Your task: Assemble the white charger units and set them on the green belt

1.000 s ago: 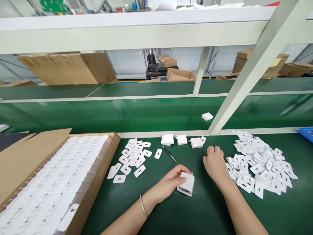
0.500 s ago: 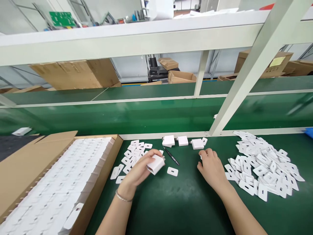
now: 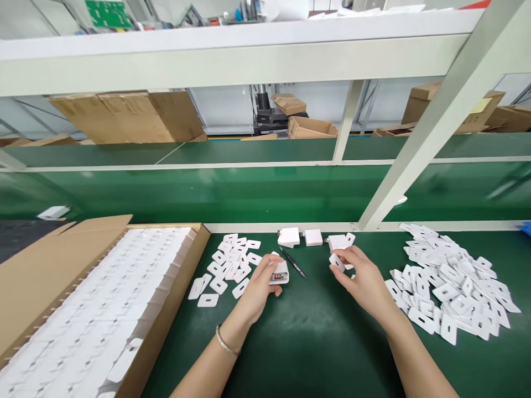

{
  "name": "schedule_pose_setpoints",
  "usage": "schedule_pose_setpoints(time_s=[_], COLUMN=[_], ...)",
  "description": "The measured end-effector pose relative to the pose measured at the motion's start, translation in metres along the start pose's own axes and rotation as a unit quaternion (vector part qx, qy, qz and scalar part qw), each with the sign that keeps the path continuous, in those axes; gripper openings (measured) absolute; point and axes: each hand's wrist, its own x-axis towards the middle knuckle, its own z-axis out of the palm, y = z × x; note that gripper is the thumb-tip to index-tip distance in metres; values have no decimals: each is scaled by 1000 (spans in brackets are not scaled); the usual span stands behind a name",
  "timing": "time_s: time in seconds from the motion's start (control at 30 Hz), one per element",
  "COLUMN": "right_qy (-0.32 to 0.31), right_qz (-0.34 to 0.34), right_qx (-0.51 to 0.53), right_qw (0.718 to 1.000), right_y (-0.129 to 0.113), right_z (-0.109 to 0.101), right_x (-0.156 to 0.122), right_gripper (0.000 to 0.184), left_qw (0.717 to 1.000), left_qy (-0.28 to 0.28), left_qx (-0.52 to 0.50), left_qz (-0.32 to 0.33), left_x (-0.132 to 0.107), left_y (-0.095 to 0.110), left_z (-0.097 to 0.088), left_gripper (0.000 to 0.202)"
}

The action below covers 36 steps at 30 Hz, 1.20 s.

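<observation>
My left hand point(image 3: 262, 284) is closed on a white charger point(image 3: 280, 273), whose open end faces me and shows metal or red parts inside. My right hand point(image 3: 359, 273) pinches a small white cover plate point(image 3: 337, 262) with a slot, holding it tilted above the bench. Just behind the right fingers stands another white charger point(image 3: 337, 241), with loose plates beside it. Two more places along the back hold white chargers point(image 3: 313, 237). A black pen point(image 3: 293, 262) lies between my hands. Left of my left hand is a scatter of slotted white plates point(image 3: 227, 269).
A large heap of slotted plates point(image 3: 460, 293) covers the right of the green bench point(image 3: 315, 342). At the left stands an open cardboard box point(image 3: 174, 298) filled with rows of white pieces. A slanted white post point(image 3: 410, 143) rises behind my right hand.
My right hand has lifted a cover plate into view between its fingers. My left hand has turned the charger open end towards me and moved right; the plate lying near it is out of sight.
</observation>
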Motion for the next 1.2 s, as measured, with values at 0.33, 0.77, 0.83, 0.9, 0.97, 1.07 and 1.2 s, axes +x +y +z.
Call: schedule_pose_setpoints(time_s=[0.33,0.77,0.83,0.9,0.97,1.07,1.2], right_qy=[-12,-47,-45,-44,-36,-60,-117], right_qz=[-160,-130,-125,-102,-55,19,25], right_qx=[194,224,232,251,278,317,362], right_qw=[968,965,963,962,958,946,924], right_y=[-35,-33,-32,-31,-30,-29,-30], right_z=[42,43,44,45,46,50,54], right_x=[-20,-19,-19,-18,-16,-14,-14], right_gripper=[25,29,30,33,37,37,44], left_qw=[980,982,984,985,987,988,982], left_qy=[-78,-130,-125,-121,-119,-129,-168], left_qx=[-167,-131,-123,-118,-111,-86,-22], left_qz=[-80,-30,-26,-20,-13,10,86], left_x=[-9,-17,-17,-16,-15,-13,-16], left_y=[-14,-11,-12,-14,-16,-19,-18], left_z=[25,23,24,23,22,21,22], left_gripper=[39,44,45,45,45,45,43])
